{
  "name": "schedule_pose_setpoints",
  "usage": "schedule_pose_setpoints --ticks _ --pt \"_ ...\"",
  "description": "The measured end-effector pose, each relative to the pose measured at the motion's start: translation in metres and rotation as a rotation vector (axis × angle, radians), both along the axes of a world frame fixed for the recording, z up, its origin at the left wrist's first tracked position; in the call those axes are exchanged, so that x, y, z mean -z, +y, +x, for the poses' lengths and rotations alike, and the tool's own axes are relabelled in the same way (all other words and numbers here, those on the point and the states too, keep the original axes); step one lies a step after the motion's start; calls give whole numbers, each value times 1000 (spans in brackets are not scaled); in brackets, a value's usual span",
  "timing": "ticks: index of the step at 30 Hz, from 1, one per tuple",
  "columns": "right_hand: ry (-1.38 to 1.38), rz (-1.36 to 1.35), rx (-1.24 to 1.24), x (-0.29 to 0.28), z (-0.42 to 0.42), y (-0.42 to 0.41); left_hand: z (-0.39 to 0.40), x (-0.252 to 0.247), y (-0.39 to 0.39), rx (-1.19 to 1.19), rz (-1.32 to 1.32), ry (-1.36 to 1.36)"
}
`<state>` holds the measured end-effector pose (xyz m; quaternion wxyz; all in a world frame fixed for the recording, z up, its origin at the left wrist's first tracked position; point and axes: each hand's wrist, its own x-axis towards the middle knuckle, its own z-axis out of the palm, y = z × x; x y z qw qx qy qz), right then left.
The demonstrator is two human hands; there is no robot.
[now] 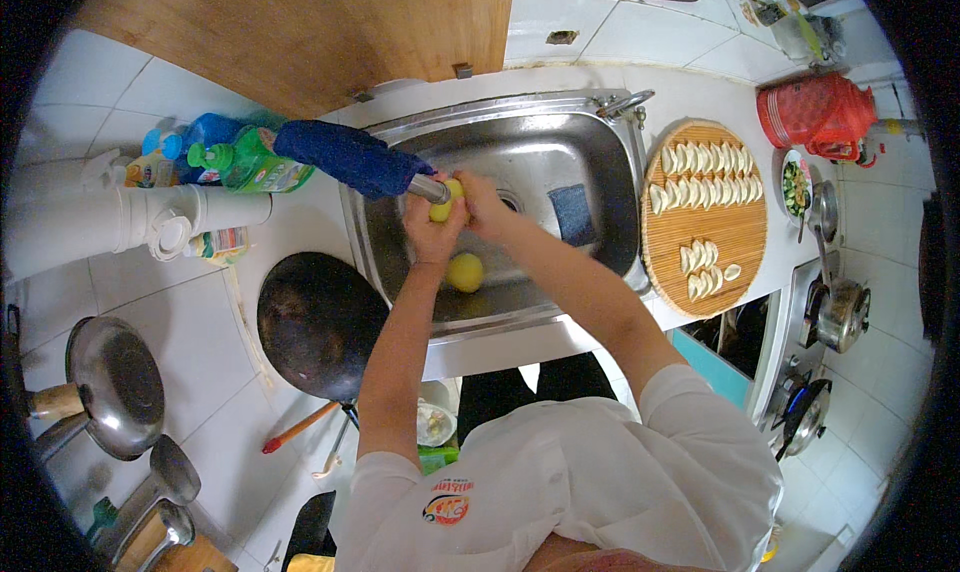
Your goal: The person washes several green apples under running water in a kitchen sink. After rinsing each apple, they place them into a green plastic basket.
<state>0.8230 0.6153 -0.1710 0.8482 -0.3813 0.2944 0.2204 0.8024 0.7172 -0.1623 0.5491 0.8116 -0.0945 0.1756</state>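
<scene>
Over the left part of the stainless steel sink point(517, 141), my left hand point(435, 231) and my right hand point(480, 204) close around a round yellow fruit point(448, 201). It sits right under the metal end of a faucet point(429, 189) wrapped in dark blue cloth point(349, 156). Whether water runs is not clear. A second yellow fruit point(465, 273) lies on the sink floor below my hands. To the right in the basin is a dark blue-grey cloth point(573, 213). The drain point(509, 200) is partly hidden behind my right hand.
Right of the sink, a round woven tray point(701, 231) holds rows of dumplings. Beyond it stand a red thermos point(814, 111), a plate of chopped greens point(795, 186) and a stove with pots point(841, 317). Detergent bottles point(259, 159), white pipes point(142, 219) and a wok point(322, 324) are left.
</scene>
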Motion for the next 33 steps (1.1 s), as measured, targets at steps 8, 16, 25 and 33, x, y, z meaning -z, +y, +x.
schedule_pose_setpoints --ticks 8,16,25,33 --pt "-570 -741 128 -25 -24 11 -2 -1 -24 -158 -933 531" --pt "-1110 -1134 147 -44 -32 -16 6 -14 -27 -112 -1303 847" --pt "-165 -314 6 -7 -10 -18 3 -43 -30 -11 -167 293" --pt "247 611 9 -8 -21 -49 -10 -53 -8 296 -246 357"
